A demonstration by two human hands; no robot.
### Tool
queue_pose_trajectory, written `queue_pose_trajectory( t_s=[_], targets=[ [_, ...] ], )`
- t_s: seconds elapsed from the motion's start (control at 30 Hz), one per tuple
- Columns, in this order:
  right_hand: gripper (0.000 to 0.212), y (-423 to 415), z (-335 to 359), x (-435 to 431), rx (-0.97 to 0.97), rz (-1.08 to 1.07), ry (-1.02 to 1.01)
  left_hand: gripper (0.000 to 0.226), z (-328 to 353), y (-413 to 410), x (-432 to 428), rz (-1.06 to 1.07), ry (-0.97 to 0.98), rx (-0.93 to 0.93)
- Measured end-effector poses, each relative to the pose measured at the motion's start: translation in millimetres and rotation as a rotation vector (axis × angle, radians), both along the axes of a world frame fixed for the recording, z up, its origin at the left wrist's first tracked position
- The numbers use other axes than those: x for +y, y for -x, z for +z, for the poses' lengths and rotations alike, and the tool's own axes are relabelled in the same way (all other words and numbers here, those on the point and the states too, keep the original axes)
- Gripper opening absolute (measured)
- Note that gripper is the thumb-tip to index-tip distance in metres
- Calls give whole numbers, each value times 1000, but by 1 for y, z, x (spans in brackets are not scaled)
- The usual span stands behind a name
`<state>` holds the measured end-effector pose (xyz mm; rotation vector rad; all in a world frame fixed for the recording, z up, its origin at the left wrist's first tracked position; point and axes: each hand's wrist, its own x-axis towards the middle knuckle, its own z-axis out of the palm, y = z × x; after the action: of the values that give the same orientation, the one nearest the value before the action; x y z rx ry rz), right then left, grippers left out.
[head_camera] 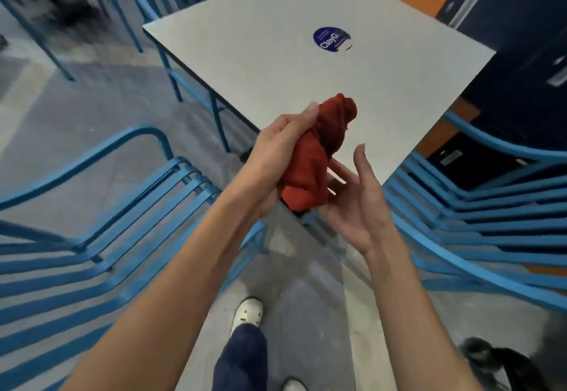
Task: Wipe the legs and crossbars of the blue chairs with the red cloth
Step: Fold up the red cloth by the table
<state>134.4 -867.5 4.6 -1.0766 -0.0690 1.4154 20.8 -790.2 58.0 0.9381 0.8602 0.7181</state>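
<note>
My left hand grips the bunched red cloth in front of me, above the near corner of the table. Beside it, my right hand is open, palm turned toward the cloth, its fingers touching or nearly touching the cloth's lower part. A blue slatted metal chair stands at my lower left, its curved armrest toward the table. Another blue chair stands at my right. Neither hand touches a chair.
A grey square table with a round blue sticker stands ahead on blue legs. More blue chairs stand at the back left. Dark lockers line the right. My white shoe is on the concrete floor.
</note>
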Motion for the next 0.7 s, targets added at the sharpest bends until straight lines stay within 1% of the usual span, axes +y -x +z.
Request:
queue_pose_trajectory(
  t_s=[0.03, 0.07, 0.13, 0.2, 0.23, 0.3, 0.33, 0.5, 0.6, 0.7],
  targets=[
    [64, -7, 6, 14, 29, -40, -19, 62, -2, -12, 12, -52, 19, 3],
    [60, -12, 9, 23, 43, -67, -41, 60, -9, -20, 21, -100, 16, 19],
    [43, -27, 11, 50, 53, -123, -82, 44, -19, -40, 51, -167, -47, 126],
    [32, -44, 3, 74, 42, -177, -77, 38, -32, -53, 78, -206, -108, 241],
    [33, -53, -2, 86, 26, -201, -54, 39, -38, -60, 90, -227, -126, 274],
    [47, -69, -15, 106, -12, -235, 3, 41, -55, -73, 115, -273, -152, 327],
    [50, -78, -22, 118, -26, -250, 39, 41, -66, -81, 129, -288, -156, 351],
    [40, -100, -49, 143, -117, -331, 224, 37, -106, -112, 157, -331, -184, 471],
    [36, -112, -60, 145, -240, -378, 352, 39, -120, -128, 161, -422, -170, 518],
    [25, -120, -65, 144, -360, -351, 435, 38, -129, -138, 161, -471, -132, 544]
  ],
)
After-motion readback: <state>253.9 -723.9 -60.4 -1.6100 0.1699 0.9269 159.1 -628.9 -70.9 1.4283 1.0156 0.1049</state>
